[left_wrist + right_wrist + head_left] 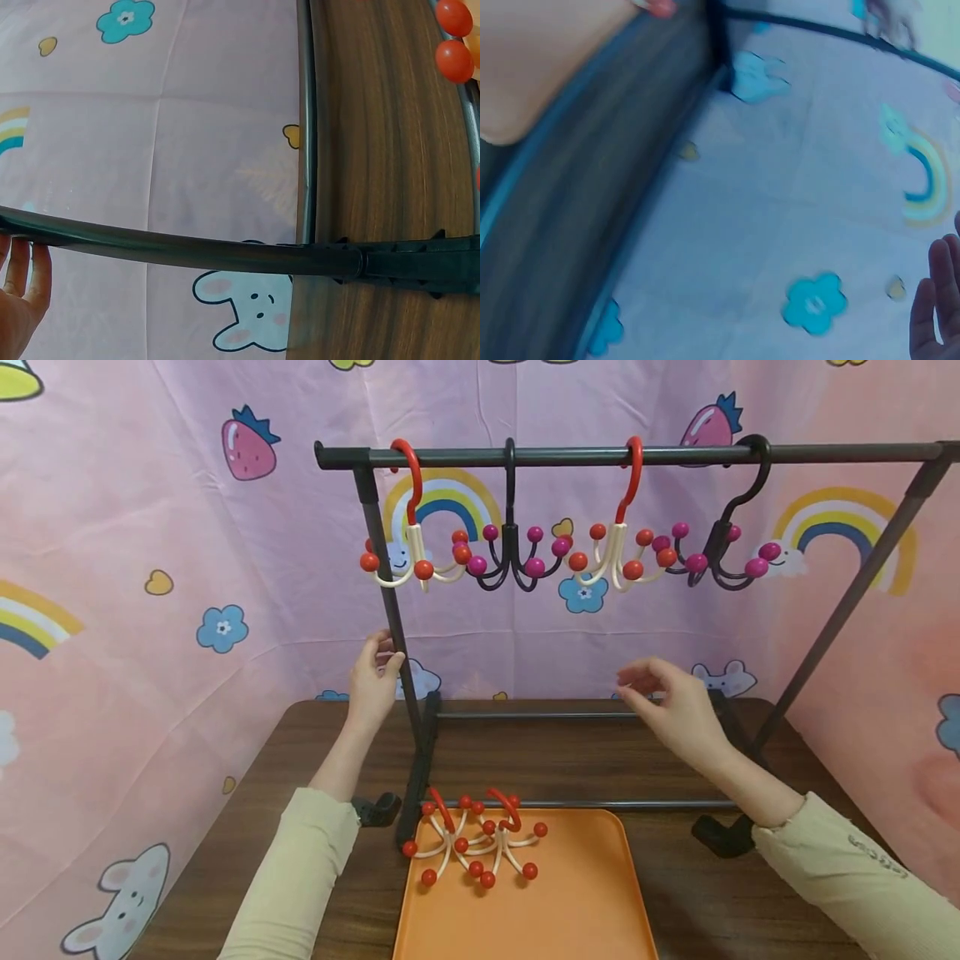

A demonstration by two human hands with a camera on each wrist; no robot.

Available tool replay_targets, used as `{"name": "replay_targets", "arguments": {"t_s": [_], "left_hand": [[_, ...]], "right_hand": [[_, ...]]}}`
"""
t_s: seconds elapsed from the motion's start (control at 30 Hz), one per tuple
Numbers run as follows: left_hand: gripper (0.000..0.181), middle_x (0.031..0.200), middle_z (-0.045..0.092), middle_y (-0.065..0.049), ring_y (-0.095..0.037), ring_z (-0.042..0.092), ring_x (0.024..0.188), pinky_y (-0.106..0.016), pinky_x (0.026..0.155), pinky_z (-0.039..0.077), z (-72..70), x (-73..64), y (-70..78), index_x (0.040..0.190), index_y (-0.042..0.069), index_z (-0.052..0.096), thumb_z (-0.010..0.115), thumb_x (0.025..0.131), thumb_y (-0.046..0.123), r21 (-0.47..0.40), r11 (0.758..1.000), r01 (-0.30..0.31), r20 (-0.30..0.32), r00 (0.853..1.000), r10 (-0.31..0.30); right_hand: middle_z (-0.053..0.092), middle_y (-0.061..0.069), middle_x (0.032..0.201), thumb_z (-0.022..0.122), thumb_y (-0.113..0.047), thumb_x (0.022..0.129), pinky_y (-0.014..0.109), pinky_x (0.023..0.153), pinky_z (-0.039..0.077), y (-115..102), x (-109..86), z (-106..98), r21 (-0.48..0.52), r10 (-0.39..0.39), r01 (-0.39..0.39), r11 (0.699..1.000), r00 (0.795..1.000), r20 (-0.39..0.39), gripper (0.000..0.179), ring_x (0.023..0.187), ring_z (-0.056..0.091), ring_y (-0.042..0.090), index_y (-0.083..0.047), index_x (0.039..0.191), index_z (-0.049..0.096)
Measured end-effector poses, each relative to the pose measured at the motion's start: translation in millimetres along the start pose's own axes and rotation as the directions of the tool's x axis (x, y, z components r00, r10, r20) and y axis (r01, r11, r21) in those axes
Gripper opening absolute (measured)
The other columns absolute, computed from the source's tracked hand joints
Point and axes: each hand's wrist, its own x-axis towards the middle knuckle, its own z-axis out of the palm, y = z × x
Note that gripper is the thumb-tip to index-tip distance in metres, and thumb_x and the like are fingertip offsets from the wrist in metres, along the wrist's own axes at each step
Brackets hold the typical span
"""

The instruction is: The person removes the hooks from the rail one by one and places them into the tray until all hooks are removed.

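The left hand (pixel 373 681) has thumb and fingers to either side of the left post (pixel 195 251), a light clasp as far as I can judge, since the wrist camera catches only a few fingers at the post's edge. The post's long axis runs up and down through that clasp. The right hand (pixel 675 706) holds nothing, its bent thumb and fingers apart and aimed leftward.

The relation that counts: the left tray hanger (pixel 447 837) and right tray hanger (pixel 502 837) lie side by side on the orange tray (pixel 558 910), below the left hand, to its right and closer to the body. From the right hand they are down and well to the left. So the left hand looks nearer but is occupied; the free one has the longer way. Both red hooks slant up and leftward over splayed white arms.

Farther off, above the right hand, a red-hooked hanger (pixel 617 547) and a tilted black hanger (pixel 717 539) hang from the top rail (pixel 562 457), one to its left, one to its right.
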Motion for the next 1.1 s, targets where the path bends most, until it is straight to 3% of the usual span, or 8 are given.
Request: {"name": "replay_targets", "arguments": {"t_s": [0.17, 0.3, 0.4, 0.53, 0.63, 0.77, 0.87, 1.1], "left_hand": [[0.035, 0.112, 0.055, -0.016, -0.026, 0.057, 0.099, -0.038, 0.084, 0.050, -0.4, 0.1, 0.3, 0.126, 0.007, 0.047, 0.053, 0.091, 0.008, -0.003, 1.000, -0.005, -0.002, 1.000, 0.005], [0.035, 0.112, 0.055, -0.016, -0.026, 0.056, 0.100, -0.038, 0.086, 0.050, -1.5, -0.4, -0.9, 0.126, 0.007, 0.047, 0.053, 0.091, 0.008, -0.005, 1.000, 0.005, 0.005, 1.000, -0.005], [0.035, 0.113, 0.054, -0.015, -0.026, 0.056, 0.101, -0.038, 0.086, 0.049, -2.6, -0.1, -1.6, 0.126, 0.008, 0.047, 0.052, 0.091, 0.010, -0.002, 1.000, 0.002, 0.011, 1.000, -0.002], [0.035, 0.112, 0.054, -0.016, -0.027, 0.056, 0.100, -0.039, 0.086, 0.049, -3.3, 1.1, -2.5, 0.126, 0.007, 0.047, 0.053, 0.091, 0.010, -0.005, 1.000, -0.008, 0.014, 1.000, 0.009], [0.035, 0.112, 0.054, -0.016, -0.027, 0.056, 0.099, -0.039, 0.085, 0.050, -3.3, 1.3, -2.5, 0.125, 0.007, 0.047, 0.053, 0.091, 0.009, -0.009, 1.000, -0.005, 0.014, 1.000, 0.005], [0.034, 0.112, 0.055, -0.016, -0.026, 0.057, 0.099, -0.038, 0.084, 0.050, -2.2, 0.6, -2.2, 0.125, 0.007, 0.048, 0.053, 0.091, 0.009, -0.004, 1.000, 0.003, 0.013, 1.000, -0.003], [0.034, 0.112, 0.055, -0.016, -0.026, 0.057, 0.100, -0.038, 0.084, 0.050, -1.8, -0.4, -1.2, 0.125, 0.007, 0.048, 0.052, 0.091, 0.009, -0.003, 1.000, 0.004, 0.013, 1.000, -0.004], [0.034, 0.112, 0.055, -0.015, -0.026, 0.056, 0.101, -0.038, 0.085, 0.050, -2.3, -1.7, 3.4, 0.125, 0.009, 0.048, 0.053, 0.091, 0.009, 0.001, 1.000, 0.015, 0.015, 1.000, -0.015]], "right_hand": [[0.066, 0.006, 0.090, 0.066, -0.012, 0.082, 0.007, 0.063, 0.040, -7, 13.2, -36, -0.051, -0.056, 0.050, 0.997, 0.989, -0.137, 0.019, 0.074, 0.050, -0.008, -0.005, 0.100, 0.062], [0.064, 0.003, 0.089, 0.065, -0.015, 0.084, 0.005, 0.063, 0.037, -14, 27.5, -65, -0.095, -0.066, 0.041, 0.995, 0.958, -0.280, 0.021, 0.073, 0.046, -0.013, -0.003, 0.101, 0.063], [0.061, -0.005, 0.089, 0.063, -0.023, 0.085, 0.007, 0.064, 0.035, -16, 41.9, -85, -0.095, -0.008, -0.031, 0.995, 0.921, -0.389, 0.025, 0.077, 0.045, -0.011, -0.004, 0.102, 0.063], [0.062, -0.004, 0.097, 0.061, -0.034, 0.085, 0.012, 0.072, 0.035, -12, 62.6, -106, -0.049, 0.135, -0.180, 0.982, 0.870, -0.473, 0.033, 0.086, 0.046, -0.007, -0.010, 0.107, 0.063], [0.061, 0.000, 0.109, 0.061, -0.038, 0.084, 0.013, 0.080, 0.037, -8, 77.2, -116, -0.018, 0.237, -0.275, 0.961, 0.861, -0.449, 0.038, 0.095, 0.050, 0.000, -0.016, 0.115, 0.058], [0.056, 0.002, 0.124, 0.062, -0.041, 0.083, 0.015, 0.090, 0.042, -6, 93.1, -124, 0.009, 0.351, -0.372, 0.928, 0.868, -0.350, 0.049, 0.110, 0.054, 0.007, -0.022, 0.126, 0.048], [0.050, 0.003, 0.132, 0.060, -0.043, 0.083, 0.022, 0.094, 0.043, -6, 102.3, -127, 0.019, 0.419, -0.432, 0.902, 0.862, -0.287, 0.055, 0.118, 0.050, 0.010, -0.024, 0.131, 0.040], [0.051, 0.002, 0.127, 0.059, -0.034, 0.085, 0.029, 0.095, 0.043, -7, 119.8, -125, 0.079, 0.428, -0.423, 0.903, 0.860, -0.277, 0.048, 0.115, 0.053, 0.008, -0.025, 0.129, 0.040]]}}
